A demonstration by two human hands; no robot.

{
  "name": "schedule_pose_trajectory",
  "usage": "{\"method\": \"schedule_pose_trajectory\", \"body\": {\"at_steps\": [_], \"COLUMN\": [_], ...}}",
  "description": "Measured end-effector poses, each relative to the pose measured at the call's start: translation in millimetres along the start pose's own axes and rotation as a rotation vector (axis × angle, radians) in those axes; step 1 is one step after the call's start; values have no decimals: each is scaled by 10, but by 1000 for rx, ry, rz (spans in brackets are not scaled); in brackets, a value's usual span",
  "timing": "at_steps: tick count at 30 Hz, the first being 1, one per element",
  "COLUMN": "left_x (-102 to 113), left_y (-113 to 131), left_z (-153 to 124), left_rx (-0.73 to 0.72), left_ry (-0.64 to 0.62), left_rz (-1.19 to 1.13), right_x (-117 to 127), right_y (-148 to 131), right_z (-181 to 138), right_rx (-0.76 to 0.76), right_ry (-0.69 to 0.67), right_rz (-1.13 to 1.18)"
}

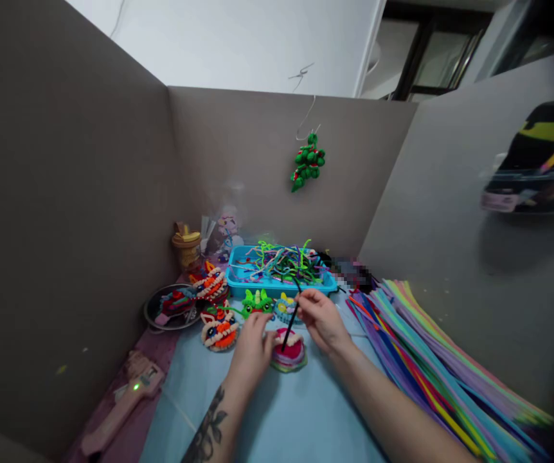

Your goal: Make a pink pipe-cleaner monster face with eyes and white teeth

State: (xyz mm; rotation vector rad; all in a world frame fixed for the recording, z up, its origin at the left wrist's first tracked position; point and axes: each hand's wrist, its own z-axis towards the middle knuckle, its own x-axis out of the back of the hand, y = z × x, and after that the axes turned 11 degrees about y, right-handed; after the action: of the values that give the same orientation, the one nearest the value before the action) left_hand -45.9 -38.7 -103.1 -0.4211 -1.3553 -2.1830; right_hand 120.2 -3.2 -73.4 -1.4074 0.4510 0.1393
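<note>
My right hand [324,320] pinches a thin black pipe cleaner [290,326] near its upper end. The strip slants down, its lower end over a round, layered pink and red fuzzy piece [288,355] with a pale green edge. My left hand [252,350] is at the left side of that piece, thumb and fingers apart; the thumb tip is at its edge, and I cannot tell whether it touches. Just beyond my hands are a green fuzzy animal head [258,305] and a light blue one with yellow [285,307]. Orange and cream heads [220,334] are on the left.
A blue tray [238,287] of tangled pipe cleaner pieces is at the back. Long coloured pipe cleaners [431,379] lie at right. A dark bowl [151,315], a brown cup [187,251] and a pink tool with a green light [125,406] stand left. Grey partitions [243,148] surround the table.
</note>
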Motion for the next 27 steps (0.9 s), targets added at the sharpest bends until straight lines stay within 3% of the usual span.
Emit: {"method": "schedule_pose_trajectory", "body": {"at_steps": [3,6,9,12,16,18,20,23,25,27], "left_x": [28,44,37,55,148,189,198,154,116,92], "left_y": [-9,52,134,179,163,144,137,158,178,184], "left_z": [58,63,36,28,77,99,97,42,-7,-43], "left_rx": [103,193,230,300,458,485,377,75,-69,-136], "left_ry": [58,-60,-174,-156,-2,12,-14,-123,-192,-215], "left_rz": [-233,-407,-490,-587,-802,-725,-453,-60,51,112], "right_x": [47,50,51,52,80,131,203,299,323,314], "right_y": [190,246,265,276,221,168,128,118,136,156], "right_z": [-214,-329,-379,-391,-411,-433,-460,-499,-518,-529], "right_rx": [-191,-403,-429,-396,-264,-143,74,446,592,645], "right_ry": [-135,-330,-381,-396,-367,-314,-242,-226,-290,-337], "right_rz": [-3,-14,-18,-15,-71,-162,-340,-608,-696,-748]}}
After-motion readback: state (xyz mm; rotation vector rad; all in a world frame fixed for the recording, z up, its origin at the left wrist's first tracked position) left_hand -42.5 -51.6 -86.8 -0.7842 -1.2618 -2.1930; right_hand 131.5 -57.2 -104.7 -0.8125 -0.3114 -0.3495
